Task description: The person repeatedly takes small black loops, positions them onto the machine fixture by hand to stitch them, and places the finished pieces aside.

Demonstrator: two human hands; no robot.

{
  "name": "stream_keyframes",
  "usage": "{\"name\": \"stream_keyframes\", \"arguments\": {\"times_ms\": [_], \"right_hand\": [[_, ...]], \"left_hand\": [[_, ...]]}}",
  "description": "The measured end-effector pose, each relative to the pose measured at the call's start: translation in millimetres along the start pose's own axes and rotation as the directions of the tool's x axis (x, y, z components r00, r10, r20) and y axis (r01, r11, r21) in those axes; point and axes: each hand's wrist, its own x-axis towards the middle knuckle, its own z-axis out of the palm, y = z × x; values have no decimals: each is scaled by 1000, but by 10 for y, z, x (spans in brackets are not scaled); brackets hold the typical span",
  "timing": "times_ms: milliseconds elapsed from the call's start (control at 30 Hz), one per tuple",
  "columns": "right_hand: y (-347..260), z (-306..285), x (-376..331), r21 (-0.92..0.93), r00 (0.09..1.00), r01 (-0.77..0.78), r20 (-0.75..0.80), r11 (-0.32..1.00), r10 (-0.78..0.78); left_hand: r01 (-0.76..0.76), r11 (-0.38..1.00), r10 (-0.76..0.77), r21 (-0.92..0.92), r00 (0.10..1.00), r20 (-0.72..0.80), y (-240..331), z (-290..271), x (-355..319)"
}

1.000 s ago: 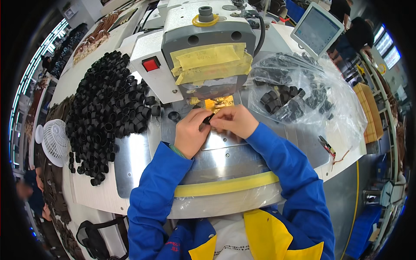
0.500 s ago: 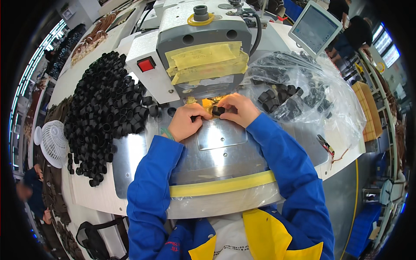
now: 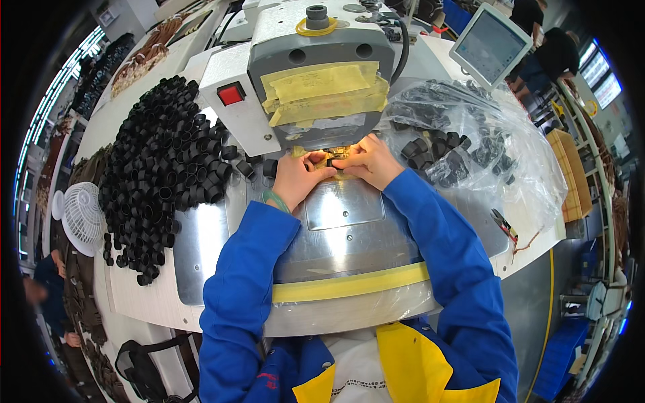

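Note:
Under the grey-and-white machine head (image 3: 319,87), both my hands meet at a small black loop (image 3: 330,162), which is mostly covered by fingers. My left hand (image 3: 294,180) is closed, thumb and fingertips pinching the loop's left side. From the right, my right hand (image 3: 373,164) pinches the same loop, also closed. Brass-coloured machine parts (image 3: 338,153) show just behind the fingertips. Below the hands lies the shiny metal work plate (image 3: 345,201). A large heap of black loops (image 3: 161,148) is close by on the left, with a few strays reaching toward my left hand.
A clear plastic bag (image 3: 531,161) with black loops inside spreads over the table on the right. Small snips (image 3: 504,226) lie nearer me. A tilted screen (image 3: 489,46) stands back right. A white fan (image 3: 84,218) is at the left edge. Other people are in the background.
My hands have drawn closer together and in toward the brass parts, taking the black loop under the machine head. The left hand has shifted right. My view has moved slightly.

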Motion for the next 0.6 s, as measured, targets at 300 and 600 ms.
{"name": "stream_keyframes", "arguments": {"times_ms": [300,600], "right_hand": [[-171,-50,107,242,913,-364,-100,899,396],[-97,12,63,199,906,-360,-159,912,392]], "left_hand": [[124,986,-130,-108,991,-45,-47,123,99],[128,982,-135,-142,990,-39,-34,138,115]]}}
